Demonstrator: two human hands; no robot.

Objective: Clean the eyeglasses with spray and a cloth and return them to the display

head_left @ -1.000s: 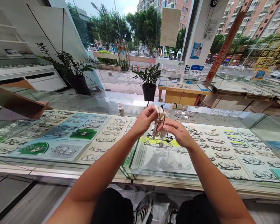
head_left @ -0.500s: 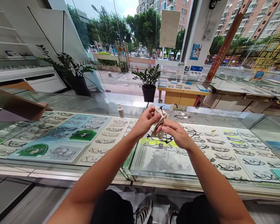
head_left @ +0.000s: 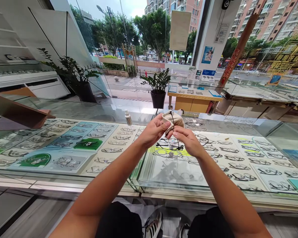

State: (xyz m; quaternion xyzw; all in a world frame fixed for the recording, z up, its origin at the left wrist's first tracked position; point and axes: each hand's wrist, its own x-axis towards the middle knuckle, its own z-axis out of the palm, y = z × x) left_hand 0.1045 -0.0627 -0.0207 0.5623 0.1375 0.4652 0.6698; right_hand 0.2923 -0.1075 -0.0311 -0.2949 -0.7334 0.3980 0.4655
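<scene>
Above the glass counter, my left hand (head_left: pixel 152 132) is closed, thumb and fingers pinching a beige cloth (head_left: pixel 179 119). The cloth is folded around a pair of dark, thin-framed eyeglasses (head_left: pixel 172 116); only slim dark parts of the frame show, and the lenses are mostly covered. Lower and to the right, my right hand (head_left: pixel 190 140) is closed too, its fingertips pinching at the eyeglasses and the cloth's lower edge. Left of my hands, a small white bottle (head_left: pixel 128 118) stands upright on the counter.
Rows of eyeglasses (head_left: pixel 234 158) lie inside the glass display counter (head_left: pixel 164 188) below my hands. A brown angled panel (head_left: pixel 20 110) stands at the left. Beyond the counter are a potted plant (head_left: pixel 158 96) and a wooden display table (head_left: pixel 196 103).
The cloth has spread wider and now bulges out to the right over the eyeglasses. My hands remain in nearly the same place, fingers slightly shifted.
</scene>
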